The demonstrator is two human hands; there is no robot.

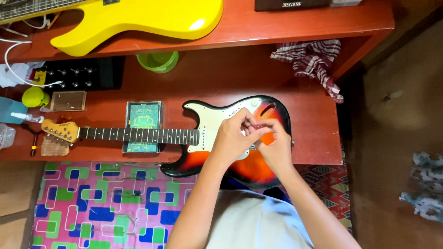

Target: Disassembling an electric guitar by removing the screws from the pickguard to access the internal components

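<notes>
A sunburst electric guitar (272, 108) with a white pickguard (212, 122) lies flat on the red wooden table (207, 78), its neck (138, 135) pointing left to the headstock (60, 130). My left hand (233, 138) and my right hand (274, 143) meet over the guitar body near the bridge, fingertips pinched together on something too small to make out. The hands hide the bridge area. A green box (144, 121) props up the neck.
A yellow guitar body (138, 20) rests on the upper shelf. A green bowl (158, 61), a checked cloth (314, 60), a black panel with knobs (78, 74), a small wooden block (68, 100) and a yellow-green ball (34, 97) are around. A patterned mat (92, 203) covers the floor.
</notes>
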